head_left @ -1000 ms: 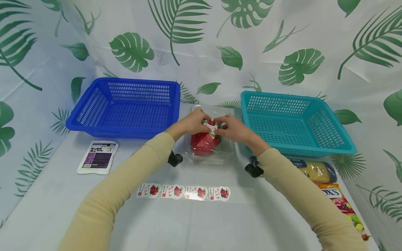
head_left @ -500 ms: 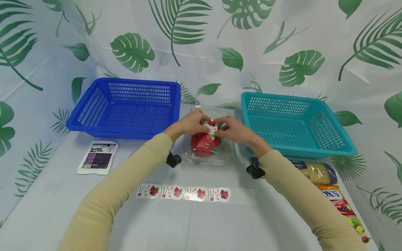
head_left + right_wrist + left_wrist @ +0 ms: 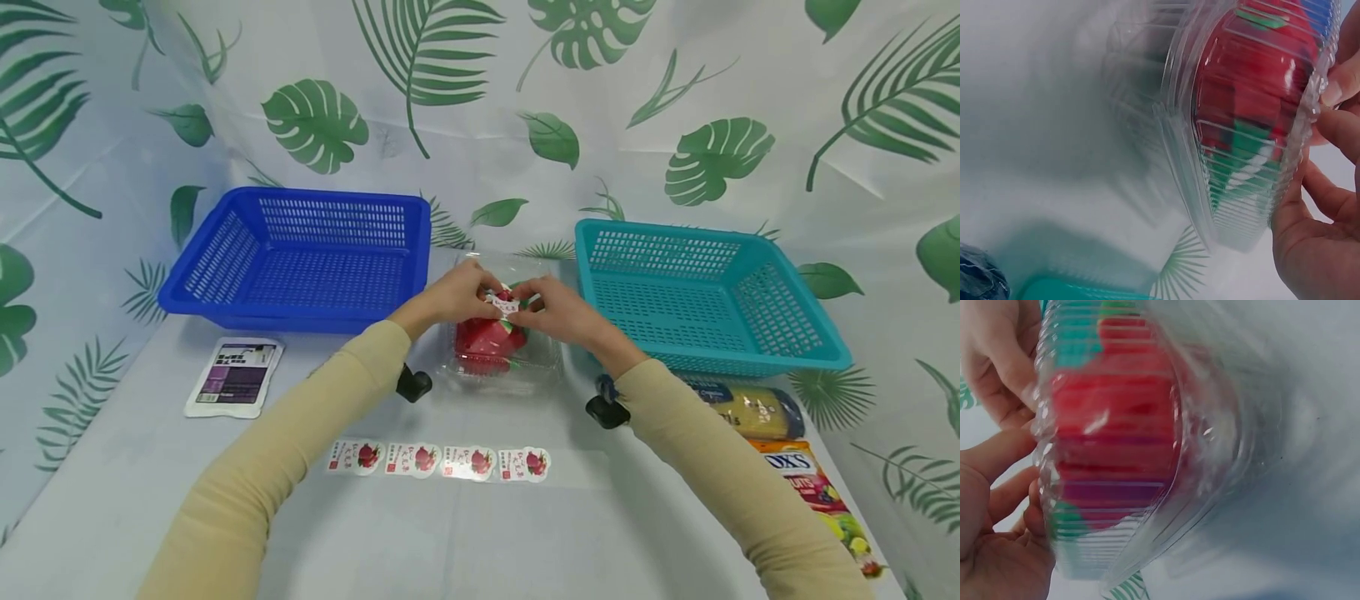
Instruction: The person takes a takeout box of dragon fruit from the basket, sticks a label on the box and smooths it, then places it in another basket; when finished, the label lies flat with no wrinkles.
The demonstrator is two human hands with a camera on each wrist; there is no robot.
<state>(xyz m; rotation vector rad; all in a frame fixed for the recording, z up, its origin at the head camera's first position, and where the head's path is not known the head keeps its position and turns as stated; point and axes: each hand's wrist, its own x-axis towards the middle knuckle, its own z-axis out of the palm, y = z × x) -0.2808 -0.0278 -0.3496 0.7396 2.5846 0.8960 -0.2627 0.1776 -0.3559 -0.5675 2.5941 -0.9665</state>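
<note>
A clear plastic clamshell box (image 3: 542, 357) stands at the back middle of the table, with a red, green-tipped dragon fruit (image 3: 486, 340) showing through its walls. On top of the lid is a white sticker (image 3: 506, 307) with a red fruit picture. My left hand (image 3: 463, 293) pinches the sticker's left side between thumb and fingers, right against the lid. From the other side my right hand (image 3: 561, 310) pinches its right edge, the two thumbs close together. Both wrist views show curled fingers at the ridged lid; the sticker itself is hidden there.
A strip of several fruit stickers (image 3: 468, 462) lies in front of the box. A blue basket (image 3: 300, 321) stands left, a teal basket (image 3: 712, 358) right. A purple-white packet (image 3: 234, 377) lies at left; a pasta bag (image 3: 757, 410) and a colourful pouch (image 3: 813, 483) at right.
The sticker now appears tilted flatter toward the lid than a second ago. Both hands have stayed almost in place; the box and the other things have not moved.
</note>
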